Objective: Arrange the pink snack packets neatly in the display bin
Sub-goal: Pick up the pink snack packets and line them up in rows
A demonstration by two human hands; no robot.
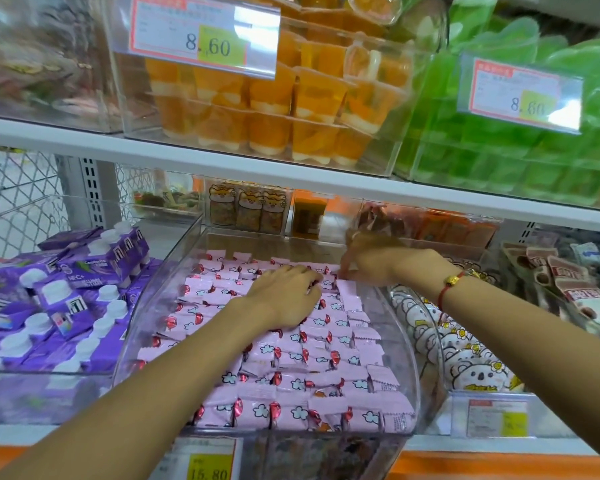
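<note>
Surroundings: the clear display bin [400, 344] sat on a lower shelf [21, 434], flanked on its left by a bin of purple pouches with white caps [66, 306] and on its right by a bin of white bear-print packets [461, 355]. The upper shelf [291, 171] overhung the back of the bin and carried orange jelly cups [274, 98] and green packs [520, 133], each behind a price tag. A yellow price label [208, 462] hung below the bin front. The bin's tall curved walls bounded both hands' reach.

Position: the pink snack packets [291, 368] filled the bin in overlapping rows from front to back. The left hand [284, 299] lay palm down on the middle rows, fingers curled over the packets near the rear; whether they gripped one could not be told. The right hand [368, 261], with a red cord bracelet [451, 285] on its wrist, reached to the rear right corner, motion-blurred; its fingers' state could not be told.

Appearance: packets pale pink, white cloud-like flowers, a red mark at one end, crimped edges.
</note>
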